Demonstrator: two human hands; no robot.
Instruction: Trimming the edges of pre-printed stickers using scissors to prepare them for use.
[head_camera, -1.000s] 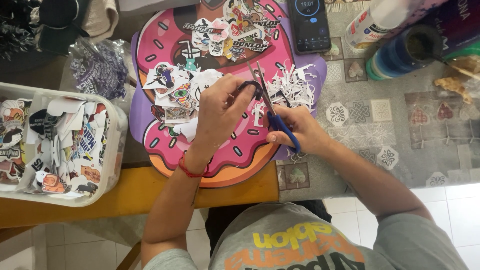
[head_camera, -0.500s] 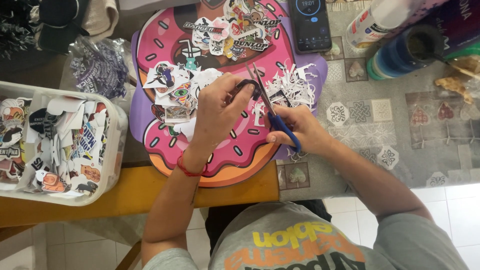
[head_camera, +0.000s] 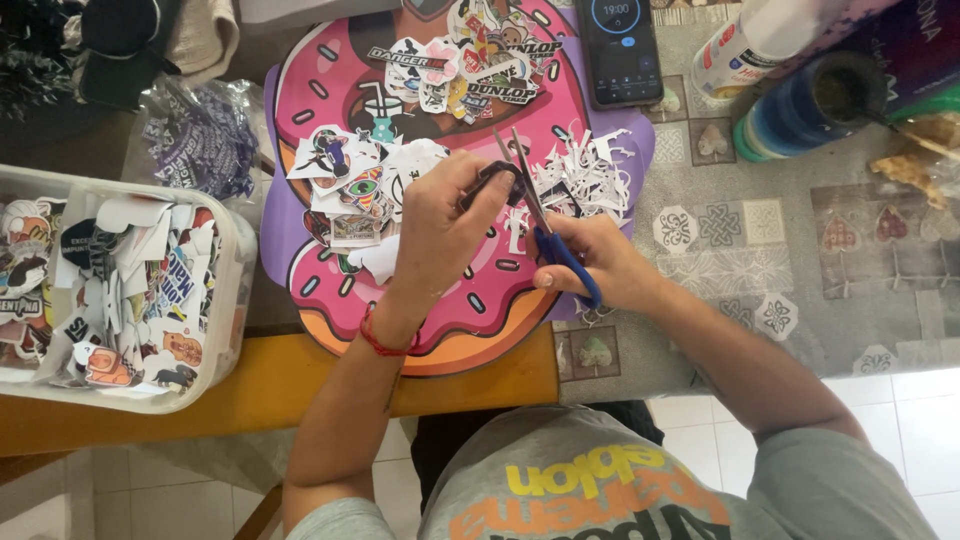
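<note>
My right hand (head_camera: 598, 262) grips blue-handled scissors (head_camera: 545, 222), blades pointing away from me and slightly apart. My left hand (head_camera: 440, 225), with a red cord at the wrist, pinches a small dark sticker piece (head_camera: 492, 180) against the blades. Both hands hover over a pink donut-shaped mat (head_camera: 330, 290). Cut stickers (head_camera: 345, 175) lie on the mat left of my left hand. White paper trimmings (head_camera: 590, 175) are piled just beyond the scissors.
A clear plastic tub (head_camera: 235, 300) full of stickers sits at the left. A phone (head_camera: 620, 45) showing a timer lies beyond the mat. A blue cup (head_camera: 800, 115), a white bottle (head_camera: 750, 45) and a plastic bag (head_camera: 200, 140) stand around. More stickers (head_camera: 470, 55) cover the mat's far side.
The hands barely shifted. The scissors and the dark piece stay in about the same place over the mat.
</note>
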